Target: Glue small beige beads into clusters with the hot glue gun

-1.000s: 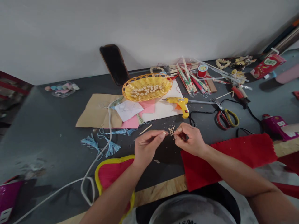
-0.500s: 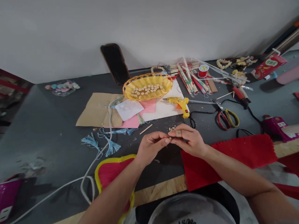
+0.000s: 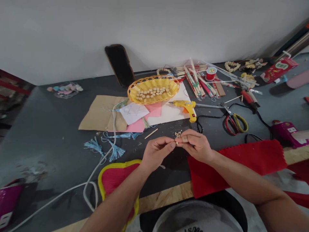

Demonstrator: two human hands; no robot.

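Note:
My left hand point(image 3: 158, 152) and my right hand point(image 3: 196, 145) meet above the dark table, fingertips together. Between them they pinch a tiny pale piece point(image 3: 177, 143), partly hidden by the fingers. A beige band wraps one finger of my right hand. Just behind the fingertips lies a small heap of pale bits point(image 3: 178, 133). Farther back, a yellow woven basket point(image 3: 135, 94) holds several small pale clusters point(image 3: 154, 91). A yellow glue gun point(image 3: 189, 108) lies on white paper point(image 3: 166, 114) to the right of the basket.
Red-and-yellow-handled scissors point(image 3: 233, 123), a red felt strip point(image 3: 251, 158) and wrapped sticks point(image 3: 196, 80) lie right. Blue tassels point(image 3: 117, 152), a white cable point(image 3: 93, 174) and brown paper point(image 3: 101, 112) lie left. A phone point(image 3: 120, 65) leans on the wall.
The fingers of both hands have shifted slightly, and the pale piece between the fingertips shows more clearly. The small heap behind them is a little more exposed.

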